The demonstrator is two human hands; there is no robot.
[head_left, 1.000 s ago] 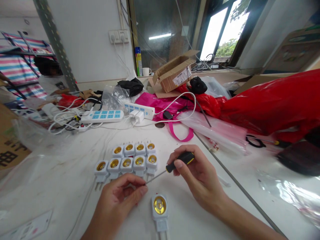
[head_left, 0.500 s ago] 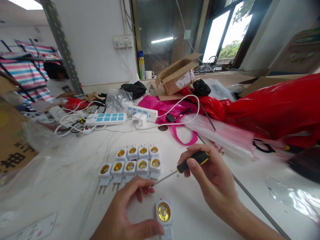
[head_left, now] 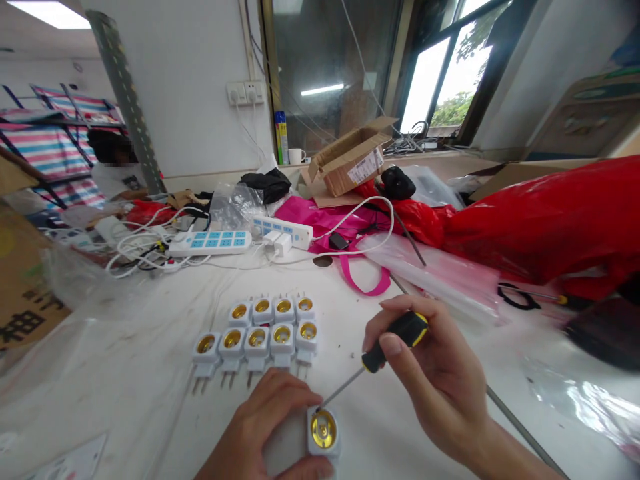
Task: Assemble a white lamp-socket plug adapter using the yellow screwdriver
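A yellow-and-black screwdriver (head_left: 403, 333) is gripped in my right hand (head_left: 440, 380), its shaft slanting down to the left. Its tip meets the upper left rim of a white lamp socket (head_left: 334, 441) with a gold-coloured threaded inside. My left hand (head_left: 260, 427) holds this socket on the table, index finger at its top edge and thumb at its lower end. Whether a screw sits at the tip is too small to tell. Beyond my left hand, several more plug-in lamp sockets (head_left: 257, 339) stand in two rows, some with prongs showing toward me.
Behind the sockets lie a power strip (head_left: 210, 243) and tangled white cables (head_left: 131, 250). A pink bag (head_left: 320, 220), clear plastic wrap (head_left: 440, 270) and red plastic (head_left: 540, 220) cover the back and right. An open cardboard box (head_left: 350, 160) stands by the window. A person (head_left: 113, 163) is at far left.
The screwdriver tip has moved down from my left fingertips onto the socket's rim. My left hand has closed around the socket, with its index finger now touching the top edge.
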